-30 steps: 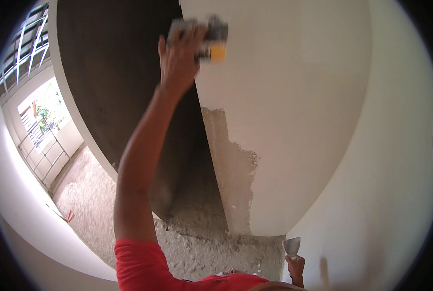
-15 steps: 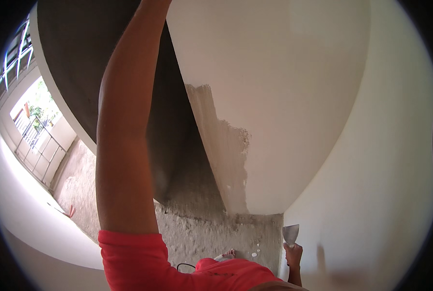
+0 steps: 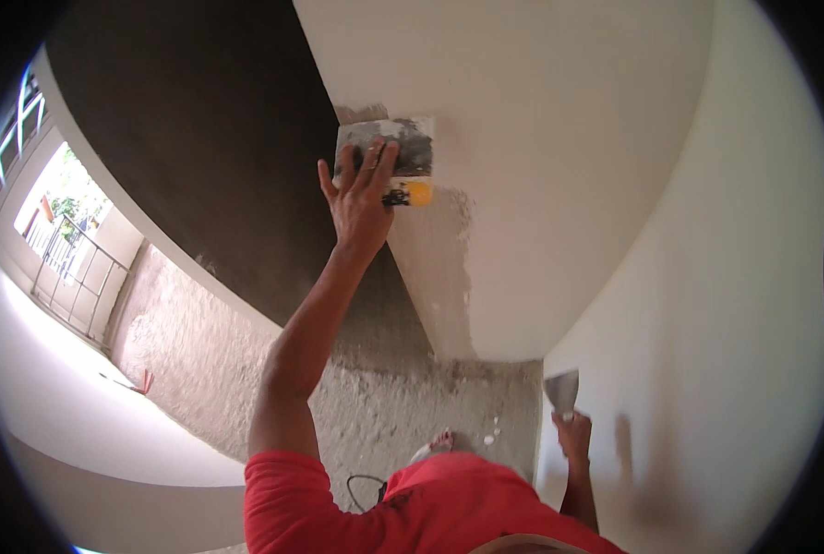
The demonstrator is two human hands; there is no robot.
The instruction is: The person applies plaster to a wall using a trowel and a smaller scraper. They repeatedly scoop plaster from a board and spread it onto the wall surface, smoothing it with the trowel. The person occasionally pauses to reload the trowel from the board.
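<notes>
We hold the wide, smeared trowel (image 3: 414,148) against the cream wall (image 3: 569,212), over a rough-edged beige patch (image 3: 439,277), our left hand (image 3: 364,217) clamped on it, fingers (image 3: 387,166) spread across its face. Our right hand (image 3: 573,434) grips a narrower putty knife (image 3: 562,392), blade up, near the white side wall (image 3: 716,323). A dark grey surface (image 3: 199,138) adjoins the patch; rough concrete floor (image 3: 366,411) lies below, a bright opening (image 3: 72,189) far left.

Wide blade (image 3: 415,138) on front wall (image 3: 559,185), up & L of scraper (image 3: 562,391), railing (image 3: 81,285) far L.
</notes>
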